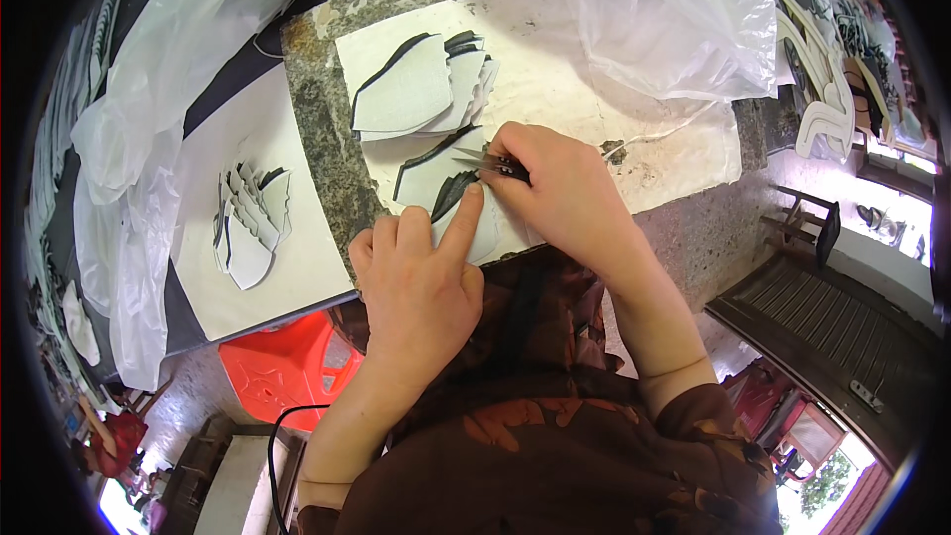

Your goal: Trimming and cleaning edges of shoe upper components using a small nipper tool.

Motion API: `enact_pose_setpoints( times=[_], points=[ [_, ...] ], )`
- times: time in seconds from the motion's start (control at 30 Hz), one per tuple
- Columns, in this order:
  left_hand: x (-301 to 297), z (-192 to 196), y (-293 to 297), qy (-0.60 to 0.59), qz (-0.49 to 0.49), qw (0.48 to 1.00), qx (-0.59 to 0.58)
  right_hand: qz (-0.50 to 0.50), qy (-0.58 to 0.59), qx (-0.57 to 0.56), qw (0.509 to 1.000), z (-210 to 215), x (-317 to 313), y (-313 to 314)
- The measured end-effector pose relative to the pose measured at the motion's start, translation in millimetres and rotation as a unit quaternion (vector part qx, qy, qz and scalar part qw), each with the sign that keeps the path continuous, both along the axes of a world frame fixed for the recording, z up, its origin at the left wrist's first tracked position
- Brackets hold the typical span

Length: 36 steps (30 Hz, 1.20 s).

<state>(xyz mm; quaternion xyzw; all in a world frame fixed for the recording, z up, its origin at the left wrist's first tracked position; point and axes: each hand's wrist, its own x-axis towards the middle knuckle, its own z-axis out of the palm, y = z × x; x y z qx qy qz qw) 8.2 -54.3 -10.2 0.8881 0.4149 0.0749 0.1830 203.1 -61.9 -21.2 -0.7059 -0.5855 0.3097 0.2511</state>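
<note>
The dark-edged piece point(483, 226) lies on the tabletop point(315, 99), edge slanting toward scissors point(507, 167) just beyond it, clasped in the grip of the right hand point(560, 173); the nearer left hand point(421, 263), fingers open, touches it.

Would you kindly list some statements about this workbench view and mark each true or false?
1. The right hand holds a small bladed tool. True.
2. The left hand grips a plastic bag. False: its index fingertip touches a dark-edged pale piece.
3. A red plastic seat is on the person's left. True.
4. The upper pale stack lies right of both hands. False: it lies beyond them, left of the right hand.
</note>
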Motion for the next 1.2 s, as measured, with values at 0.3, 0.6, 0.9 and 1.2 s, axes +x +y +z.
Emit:
enact_pose_setpoints(
  times=[0.3, 0.6, 0.9, 1.2],
  points=[
    [-9.7, -23.4, -8.5, -0.107, 0.060, 0.992, 0.015, -0.026, 0.053, 0.036, 0.998, -5.4, 4.7, -7.1],
    [-9.6, -28.1, -8.8, -0.127, 0.067, 0.989, 0.024, -0.023, 0.062, -0.019, 0.998, 9.2, 8.2, -16.0],
    [-11.1, -31.5, -7.8, -0.135, 0.065, 0.988, 0.026, -0.062, 0.036, 0.058, 0.996, -3.0, -6.4, -28.8],
    [-12.7, -9.3, 13.0, -0.128, 0.040, 0.987, -0.086, 0.021, 0.125, 0.072, 0.989, -3.8, -2.2, -23.9]
  ],
)
